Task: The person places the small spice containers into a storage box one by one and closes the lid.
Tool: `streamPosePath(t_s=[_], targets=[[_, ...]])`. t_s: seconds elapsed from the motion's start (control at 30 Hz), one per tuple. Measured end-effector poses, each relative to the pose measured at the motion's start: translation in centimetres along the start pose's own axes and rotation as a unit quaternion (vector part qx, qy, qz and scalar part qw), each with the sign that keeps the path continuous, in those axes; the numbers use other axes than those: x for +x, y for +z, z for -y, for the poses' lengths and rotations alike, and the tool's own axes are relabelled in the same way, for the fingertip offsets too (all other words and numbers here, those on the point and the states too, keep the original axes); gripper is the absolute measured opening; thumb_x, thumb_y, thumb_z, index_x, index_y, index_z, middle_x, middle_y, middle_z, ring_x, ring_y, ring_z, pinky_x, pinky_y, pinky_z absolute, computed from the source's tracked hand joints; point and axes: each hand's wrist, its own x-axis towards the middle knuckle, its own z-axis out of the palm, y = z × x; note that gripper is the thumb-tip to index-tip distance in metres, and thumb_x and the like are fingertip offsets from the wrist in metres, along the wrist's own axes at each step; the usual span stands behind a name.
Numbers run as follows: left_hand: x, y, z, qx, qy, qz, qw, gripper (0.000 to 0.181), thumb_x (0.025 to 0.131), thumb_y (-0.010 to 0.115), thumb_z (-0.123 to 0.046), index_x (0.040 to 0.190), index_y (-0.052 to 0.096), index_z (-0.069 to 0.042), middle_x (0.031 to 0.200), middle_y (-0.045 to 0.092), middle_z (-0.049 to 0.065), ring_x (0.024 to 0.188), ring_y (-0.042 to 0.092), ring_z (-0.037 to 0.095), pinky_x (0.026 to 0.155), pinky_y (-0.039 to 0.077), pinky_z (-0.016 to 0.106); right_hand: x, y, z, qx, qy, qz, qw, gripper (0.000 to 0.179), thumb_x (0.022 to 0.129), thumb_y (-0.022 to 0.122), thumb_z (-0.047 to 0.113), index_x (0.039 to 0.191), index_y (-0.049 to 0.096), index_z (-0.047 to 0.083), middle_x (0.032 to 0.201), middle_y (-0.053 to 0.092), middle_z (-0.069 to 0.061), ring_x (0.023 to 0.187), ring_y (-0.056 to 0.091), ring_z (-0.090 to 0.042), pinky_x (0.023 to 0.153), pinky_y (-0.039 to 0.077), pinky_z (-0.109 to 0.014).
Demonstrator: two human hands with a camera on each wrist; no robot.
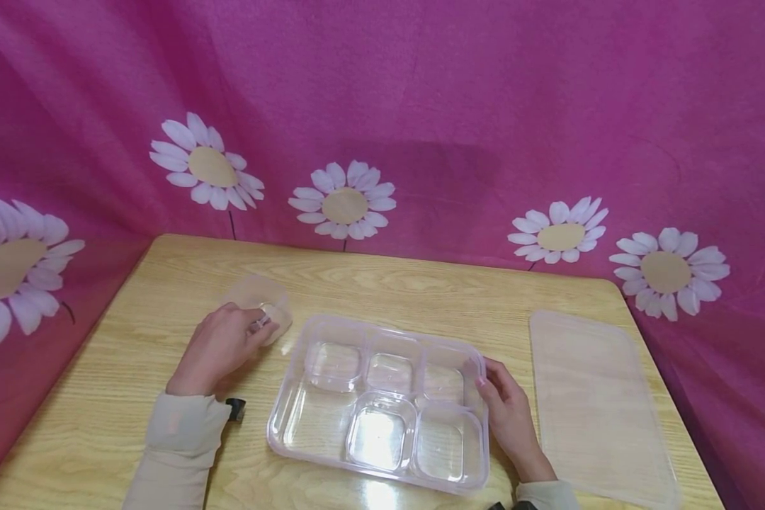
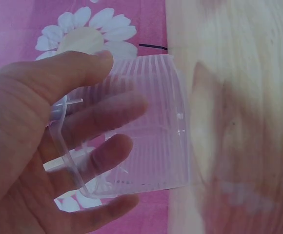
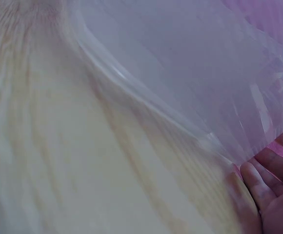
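Observation:
My left hand (image 1: 219,347) grips a small clear plastic container (image 2: 146,126) over the left part of the table. In the left wrist view its walls are ribbed, with the thumb on one side and the other fingers spread behind and below. A large clear plastic box (image 1: 306,432) stands at the table's middle and holds several small clear containers (image 1: 443,443); a bare stretch of its floor shows at the front left. At the box's right wall is my right hand (image 1: 510,414), thumb at the rim and fingers against the outside, holding it.
A large flat translucent lid (image 1: 602,411) lies on the wooden table (image 1: 421,283) to the right of the box. Behind and beside the table hangs a magenta cloth (image 1: 433,127) printed with white flowers.

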Motion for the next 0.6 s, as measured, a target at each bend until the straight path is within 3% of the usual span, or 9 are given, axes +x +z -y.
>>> streamPosePath(t_s=[0.27,0.47,0.6], targets=[[-0.1,-1.3,-1.3,-0.004,0.006,0.011,0.9999,0.028,0.099,0.068,-0.033,0.077,0.072,-0.017,0.060,0.053,-0.007,0.069,0.050,0.016,0.066,0.041,0.031,0.0,0.0,0.1,-0.003,0.005,0.004,1.0000,0.031,0.108,0.053,0.015,0.136,0.060,0.004,0.128,0.068,-0.021,0.106,0.062,0.005,0.090,0.049,-0.009],[-0.4,-2.3,-2.5,0.000,0.006,0.000,1.0000,0.026,0.098,0.070,-0.034,0.083,0.076,-0.014,0.058,0.051,-0.006,0.069,0.050,0.016,0.063,0.039,0.030,0.0,0.0,0.1,0.000,0.005,0.002,1.0000,0.031,0.107,0.053,0.014,0.136,0.060,0.003,0.128,0.067,-0.023,0.106,0.062,0.005,0.089,0.049,-0.010],[-0.7,-2.8,-3.1,0.002,0.013,-0.015,0.9998,0.028,0.098,0.069,-0.035,0.078,0.073,-0.016,0.056,0.051,-0.007,0.069,0.051,0.016,0.062,0.039,0.030,0.0,0.0,0.2,-0.002,0.005,0.001,1.0000,0.031,0.107,0.053,0.014,0.136,0.060,0.002,0.128,0.067,-0.023,0.106,0.062,0.005,0.089,0.050,-0.010]])
